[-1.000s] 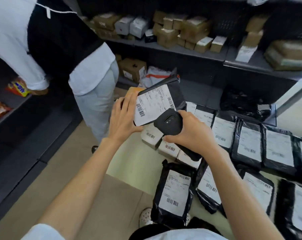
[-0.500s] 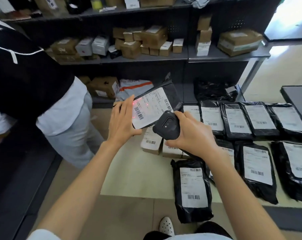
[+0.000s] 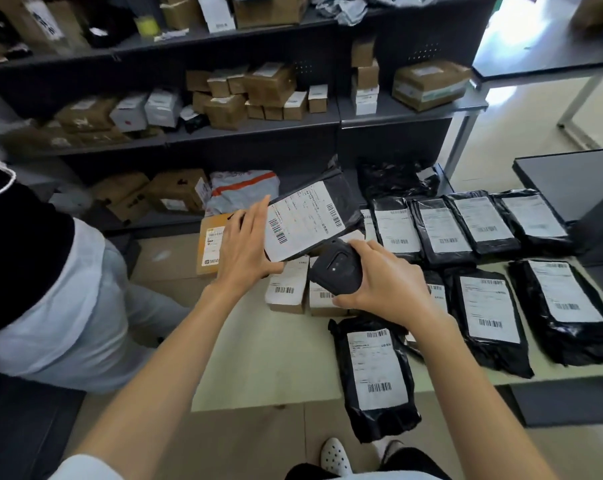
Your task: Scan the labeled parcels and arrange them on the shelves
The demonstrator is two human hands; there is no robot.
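The black parcel (image 3: 313,220) is held up over the table's far left part, label facing the camera, gripped by the left hand (image 3: 246,251); the right hand (image 3: 379,284) clasps the scanner (image 3: 338,271) just beneath it. This looks like the scanning step, with shelving not yet done. Many labeled bags (image 3: 480,223) lie on the table (image 3: 275,358) to the right, while the shelves (image 3: 251,128) beyond already hold boxes.

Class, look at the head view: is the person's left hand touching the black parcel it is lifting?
Touching. The head view shows the left hand gripping the black parcel at its left edge, thumb lying on the white label's lower corner.
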